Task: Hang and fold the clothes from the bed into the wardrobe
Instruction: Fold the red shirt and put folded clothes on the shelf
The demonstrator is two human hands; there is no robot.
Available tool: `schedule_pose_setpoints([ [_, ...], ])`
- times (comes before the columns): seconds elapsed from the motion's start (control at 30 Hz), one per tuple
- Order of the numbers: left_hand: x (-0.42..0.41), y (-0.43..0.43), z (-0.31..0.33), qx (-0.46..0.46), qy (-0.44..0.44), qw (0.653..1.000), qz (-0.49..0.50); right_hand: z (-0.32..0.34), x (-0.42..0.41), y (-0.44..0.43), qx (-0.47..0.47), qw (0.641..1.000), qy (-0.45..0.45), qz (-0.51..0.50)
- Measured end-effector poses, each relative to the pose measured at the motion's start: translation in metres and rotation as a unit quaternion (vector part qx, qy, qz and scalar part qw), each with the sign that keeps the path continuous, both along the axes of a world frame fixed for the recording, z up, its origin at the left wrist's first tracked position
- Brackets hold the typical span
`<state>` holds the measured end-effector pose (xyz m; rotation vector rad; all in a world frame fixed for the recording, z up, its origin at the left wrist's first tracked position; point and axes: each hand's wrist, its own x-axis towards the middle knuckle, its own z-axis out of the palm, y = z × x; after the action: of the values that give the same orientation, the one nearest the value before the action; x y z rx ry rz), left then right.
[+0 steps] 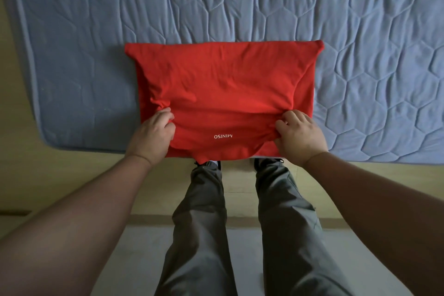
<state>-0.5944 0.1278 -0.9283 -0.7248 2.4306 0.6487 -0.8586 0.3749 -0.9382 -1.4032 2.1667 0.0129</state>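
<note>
A red shirt (223, 84) with small white lettering lies partly folded on the blue quilted bed (360, 43), at its near edge. My left hand (152, 136) grips the shirt's near left side, fingers curled into the cloth. My right hand (299, 138) grips the near right side the same way. The near part of the shirt is lifted and bunched between both hands, and its lower edge hangs just past the mattress edge. The wardrobe is out of view.
The mattress corner (48, 137) sits at the left on a yellowish wooden frame (72, 175). My legs in grey trousers (199, 235) stand against the bed's near edge on a pale floor (134, 259).
</note>
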Motion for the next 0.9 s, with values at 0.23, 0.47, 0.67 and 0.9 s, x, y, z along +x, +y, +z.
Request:
schedule_pose_setpoints([
  [0.23, -0.061, 0.01, 0.018, -0.129, -0.138, 0.972, -0.138, 0.013, -0.017, -0.004, 0.011, 0.996, -0.037, -0.074],
  [0.47, -0.225, 0.046, 0.005, 0.006, 0.091, 0.995, 0.041, -0.003, -0.054, -0.021, 0.082, 0.778, -0.176, -0.598],
  [0.67, -0.34, 0.071, -0.027, 0.035, 0.013, 0.999, 0.014, -0.016, -0.056, -0.007, 0.144, 0.718, -0.386, -0.561],
  [0.9, -0.399, 0.08, -0.03, -0.011, -0.124, 0.992, -0.035, -0.024, -0.076, 0.011, 0.138, 0.798, -0.367, -0.457],
])
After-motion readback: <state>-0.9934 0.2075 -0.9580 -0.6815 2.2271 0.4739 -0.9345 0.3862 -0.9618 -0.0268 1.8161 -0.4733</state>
